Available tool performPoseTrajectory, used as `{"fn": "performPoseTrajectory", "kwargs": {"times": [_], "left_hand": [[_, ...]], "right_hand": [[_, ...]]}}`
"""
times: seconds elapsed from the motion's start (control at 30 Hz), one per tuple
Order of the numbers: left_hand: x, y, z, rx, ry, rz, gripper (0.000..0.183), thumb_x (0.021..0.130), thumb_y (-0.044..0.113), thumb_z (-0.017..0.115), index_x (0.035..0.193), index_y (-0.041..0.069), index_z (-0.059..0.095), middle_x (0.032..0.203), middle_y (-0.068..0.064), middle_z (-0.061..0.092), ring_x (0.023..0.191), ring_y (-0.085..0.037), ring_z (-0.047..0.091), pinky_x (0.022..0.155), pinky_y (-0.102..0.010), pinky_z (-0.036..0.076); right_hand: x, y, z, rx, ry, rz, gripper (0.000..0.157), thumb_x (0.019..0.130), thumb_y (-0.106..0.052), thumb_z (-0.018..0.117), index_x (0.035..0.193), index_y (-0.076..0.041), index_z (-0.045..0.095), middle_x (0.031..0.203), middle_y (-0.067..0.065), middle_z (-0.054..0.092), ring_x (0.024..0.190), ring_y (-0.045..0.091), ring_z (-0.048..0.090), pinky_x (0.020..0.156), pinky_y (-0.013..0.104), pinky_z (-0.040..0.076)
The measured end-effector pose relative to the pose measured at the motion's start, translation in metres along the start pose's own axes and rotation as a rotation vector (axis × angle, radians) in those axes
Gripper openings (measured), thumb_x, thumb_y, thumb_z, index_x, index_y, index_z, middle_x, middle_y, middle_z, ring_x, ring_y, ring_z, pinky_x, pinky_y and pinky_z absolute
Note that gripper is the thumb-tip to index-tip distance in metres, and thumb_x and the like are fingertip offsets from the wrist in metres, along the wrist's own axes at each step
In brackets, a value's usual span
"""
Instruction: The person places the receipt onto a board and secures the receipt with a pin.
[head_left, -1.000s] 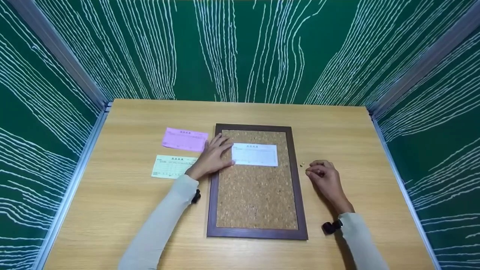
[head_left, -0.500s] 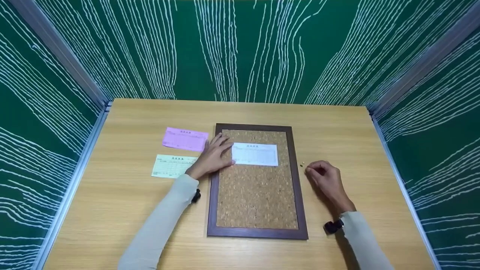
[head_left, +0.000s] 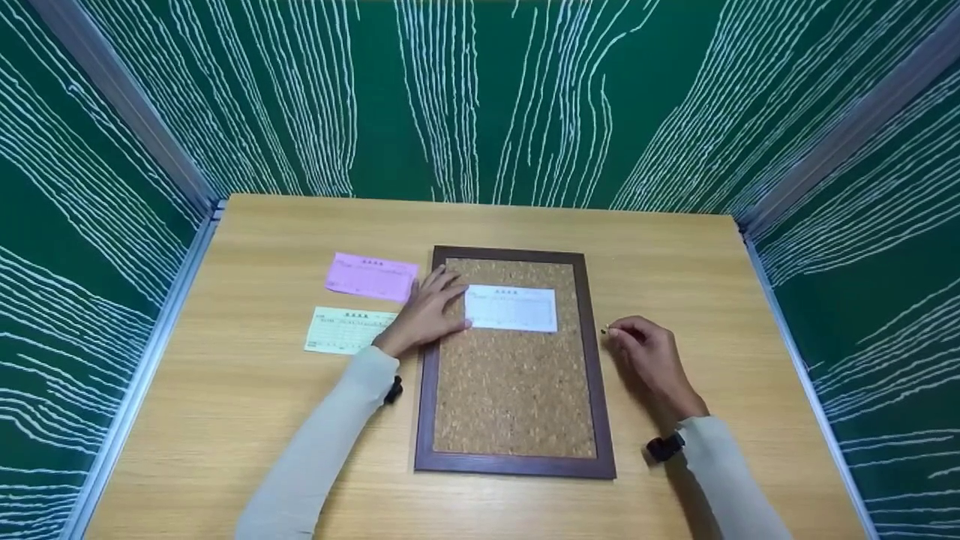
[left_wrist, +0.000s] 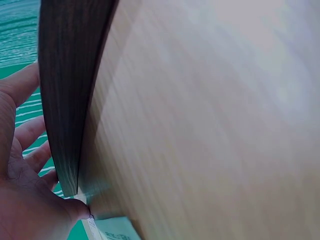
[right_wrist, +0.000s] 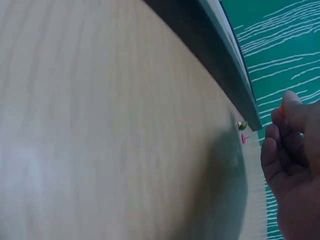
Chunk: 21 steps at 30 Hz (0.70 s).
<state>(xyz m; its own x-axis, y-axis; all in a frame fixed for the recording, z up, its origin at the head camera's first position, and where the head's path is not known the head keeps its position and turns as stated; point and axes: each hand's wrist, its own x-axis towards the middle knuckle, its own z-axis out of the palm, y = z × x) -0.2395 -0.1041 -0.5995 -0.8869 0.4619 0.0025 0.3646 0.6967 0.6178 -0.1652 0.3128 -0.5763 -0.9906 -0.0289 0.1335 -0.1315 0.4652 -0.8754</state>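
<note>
A dark-framed corkboard (head_left: 514, 397) lies on the table with a white printed slip (head_left: 514, 309) on its upper part. My left hand (head_left: 427, 311) spans the frame's left side, fingers spread and fairly straight; thumb and fingertips touch the slip's left edge. In the left wrist view the fingers show beyond the dark frame (left_wrist: 70, 90). My right hand (head_left: 649, 352) is just right of the board. Its thumb and forefinger pinch a small orange pushpin (right_wrist: 281, 110), mostly hidden by the fingertips. Near them on the table are a pink pushpin (right_wrist: 244, 139) and a greenish one (right_wrist: 243, 125).
A pink slip (head_left: 371, 276) and a pale green slip (head_left: 349, 330) lie left of the board, the green one partly behind my left wrist. Green panels with white wavy lines (head_left: 517, 97) enclose the table's back and sides.
My right hand has shifted slightly left and up, its fingertips now close by the loose pins. The left hand and the white slip keep their place.
</note>
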Motion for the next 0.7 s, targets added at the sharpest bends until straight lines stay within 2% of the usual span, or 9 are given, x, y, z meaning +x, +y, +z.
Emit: {"fn": "performPoseTrajectory", "kwargs": {"times": [0.07,0.3,0.47,0.7], "left_hand": [[0.0,0.0,0.0,0.001,0.001,0.001,0.078,0.098,0.042,0.082,0.162,0.009,0.054,0.178,-0.015,0.034,0.17,-0.038,0.01,0.13,-0.075,0.003],[0.002,-0.002,0.0,0.007,-0.002,-0.009,0.078,0.098,0.045,0.081,0.163,0.01,0.054,0.178,-0.013,0.033,0.17,-0.035,0.01,0.13,-0.076,0.004],[0.001,-0.002,-0.001,0.009,0.002,-0.011,0.078,0.098,0.043,0.081,0.163,0.01,0.054,0.178,-0.013,0.034,0.17,-0.035,0.01,0.13,-0.075,0.004],[0.0,-0.002,0.0,-0.005,0.009,-0.011,0.077,0.097,0.042,0.08,0.162,0.01,0.055,0.178,-0.012,0.033,0.17,-0.035,0.01,0.13,-0.075,0.002]], "right_hand": [[0.001,-0.005,0.001,0.009,0.004,-0.012,0.011,0.105,0.003,0.07,0.108,0.011,0.077,0.099,0.03,0.075,0.078,0.035,0.065,0.064,0.013,0.049],[0.003,-0.017,0.007,-0.015,0.041,-0.096,0.008,0.097,0.013,0.075,0.105,0.014,0.077,0.101,0.027,0.078,0.088,0.012,0.068,0.076,0.009,0.05],[0.005,-0.019,0.012,-0.01,0.041,-0.095,0.007,0.097,0.013,0.075,0.103,0.014,0.077,0.099,0.028,0.077,0.086,0.016,0.068,0.075,0.009,0.05],[0.015,0.003,0.018,-0.036,0.016,-0.087,0.004,0.099,0.008,0.076,0.102,0.009,0.079,0.098,0.022,0.078,0.085,0.02,0.068,0.072,0.009,0.051]]}}
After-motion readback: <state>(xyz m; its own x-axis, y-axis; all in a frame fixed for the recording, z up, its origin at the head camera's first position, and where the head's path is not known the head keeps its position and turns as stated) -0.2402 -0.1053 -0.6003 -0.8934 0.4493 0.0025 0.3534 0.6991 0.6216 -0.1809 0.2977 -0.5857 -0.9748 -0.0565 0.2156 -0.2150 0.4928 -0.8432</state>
